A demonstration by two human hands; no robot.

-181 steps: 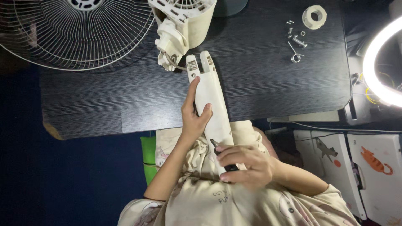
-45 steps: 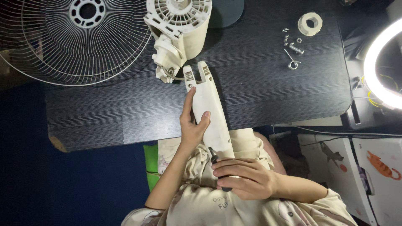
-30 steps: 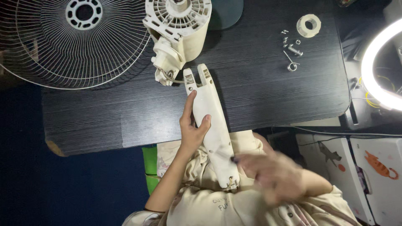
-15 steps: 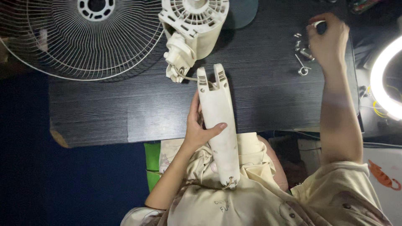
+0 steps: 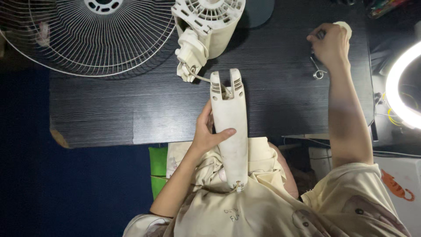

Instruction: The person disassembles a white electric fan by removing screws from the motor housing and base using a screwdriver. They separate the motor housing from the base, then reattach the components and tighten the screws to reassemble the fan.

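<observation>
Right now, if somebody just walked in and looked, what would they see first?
Probably the long white fan neck, lying from the person's lap onto the dark table, with the left hand wrapped around it. Just above it sits the white motor housing, and the big round wire fan guard fills the table's top left corner. Far right, the right hand reaches to small metal parts beside a glowing ring light.

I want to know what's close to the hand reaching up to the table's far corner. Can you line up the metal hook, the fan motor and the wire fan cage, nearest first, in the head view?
From the right hand:
1. Metal hook, on the table just below the hand.
2. Fan motor, top middle, well to the left.
3. Wire fan cage, top left corner, farthest.
</observation>
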